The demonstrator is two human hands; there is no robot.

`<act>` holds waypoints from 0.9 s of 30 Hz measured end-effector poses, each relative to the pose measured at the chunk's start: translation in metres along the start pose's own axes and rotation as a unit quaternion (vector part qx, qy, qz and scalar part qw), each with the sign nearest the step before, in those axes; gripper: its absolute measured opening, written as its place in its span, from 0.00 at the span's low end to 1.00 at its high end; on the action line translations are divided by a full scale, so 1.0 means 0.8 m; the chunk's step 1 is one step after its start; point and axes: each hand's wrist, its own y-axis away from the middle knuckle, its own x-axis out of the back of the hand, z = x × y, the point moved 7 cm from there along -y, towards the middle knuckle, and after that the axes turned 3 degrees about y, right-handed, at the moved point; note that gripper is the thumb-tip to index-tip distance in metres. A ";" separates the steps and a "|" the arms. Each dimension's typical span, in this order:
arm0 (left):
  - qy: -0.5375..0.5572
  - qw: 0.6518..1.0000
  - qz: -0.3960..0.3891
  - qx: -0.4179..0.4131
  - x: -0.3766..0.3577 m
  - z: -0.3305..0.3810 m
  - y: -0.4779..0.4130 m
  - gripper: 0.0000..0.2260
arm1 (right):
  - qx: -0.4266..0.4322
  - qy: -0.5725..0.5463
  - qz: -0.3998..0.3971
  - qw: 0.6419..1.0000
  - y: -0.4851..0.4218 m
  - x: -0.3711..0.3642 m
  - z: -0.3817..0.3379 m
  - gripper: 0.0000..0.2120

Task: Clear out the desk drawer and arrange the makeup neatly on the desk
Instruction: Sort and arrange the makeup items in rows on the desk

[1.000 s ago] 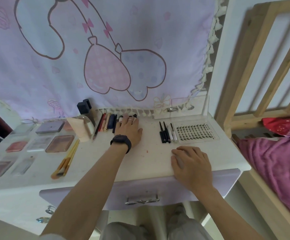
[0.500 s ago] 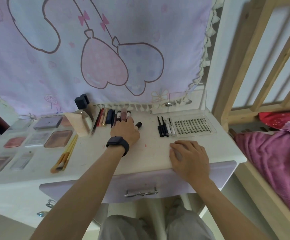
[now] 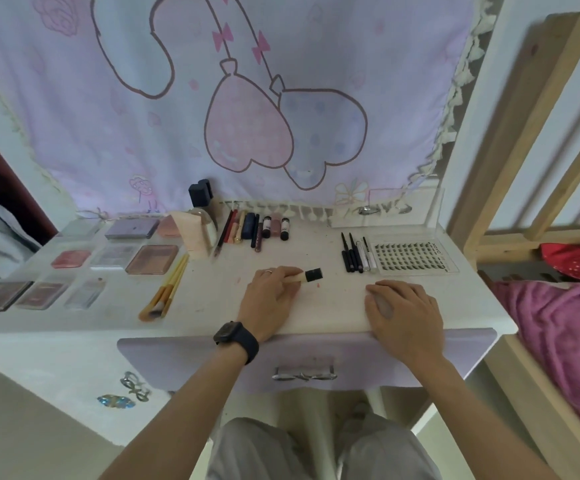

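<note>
Drawer [image 3: 184, 362] front under worktop [image 3: 330, 306] edge. Right hand [image 3: 404, 313] flat near front edge, fingers relaxed. Left hand [image 3: 271, 299] (watch on wrist) grips black-capped tube [image 3: 307, 276] mid-worktop, cap pointing right. Behind: lip tubes [image 3: 274, 227] in row, palettes [image 3: 151, 259] far left.

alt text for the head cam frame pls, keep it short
Left hand pinches a black-capped tube at a white desk; right hand rests on the desk's front edge. Behind them lie rows of palettes, brushes, lip products, liners and a lash tray.
</note>
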 end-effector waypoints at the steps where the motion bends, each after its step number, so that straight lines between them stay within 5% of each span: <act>1: 0.024 1.000 -0.001 -0.002 0.000 0.001 0.005 0.10 | -0.011 -0.016 -0.017 1.000 -0.002 0.000 -0.001 0.12; 7: 0.095 0.995 0.003 0.004 0.004 0.001 0.015 0.12 | -0.063 -0.247 -0.084 0.963 -0.005 -0.001 -0.048 0.09; 11: 0.074 0.997 -0.003 -0.011 0.004 0.007 0.021 0.10 | -0.076 -0.195 -0.160 0.965 -0.018 -0.029 -0.086 0.34; 18: 0.035 0.999 -0.006 -0.025 0.002 0.008 0.024 0.08 | -0.078 -0.122 -0.141 0.979 -0.020 -0.051 -0.099 0.31; 27: 0.015 0.999 -0.034 0.038 -0.010 0.005 0.016 0.27 | -0.029 -0.189 -0.080 0.978 -0.009 -0.046 -0.107 0.30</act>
